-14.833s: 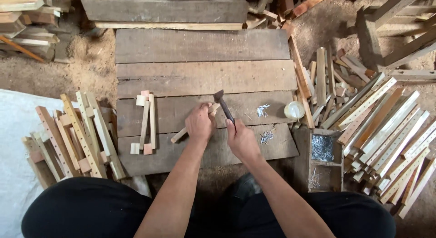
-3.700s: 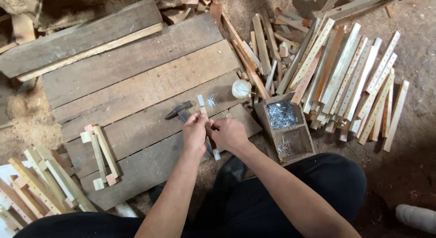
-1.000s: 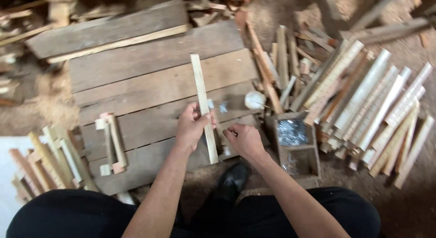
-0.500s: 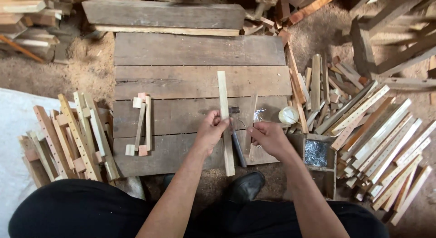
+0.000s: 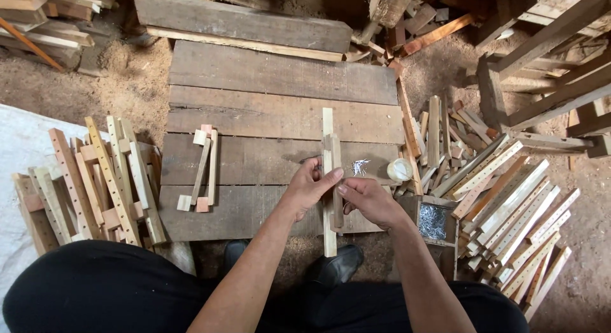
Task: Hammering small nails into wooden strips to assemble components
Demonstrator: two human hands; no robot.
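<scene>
Nearest, the left hand (image 5: 307,188) and right hand (image 5: 368,201) meet over the near edge of a plank platform (image 5: 254,110), fingers of both pinched on a long pale wood strip (image 5: 328,132) and a shorter strip (image 5: 335,156) laid against it, pointing away from the person. Just right sits a box of nails (image 5: 434,221); farther left lies a small slat frame (image 5: 203,169), loose nails (image 5: 360,167) beyond the hands
</scene>
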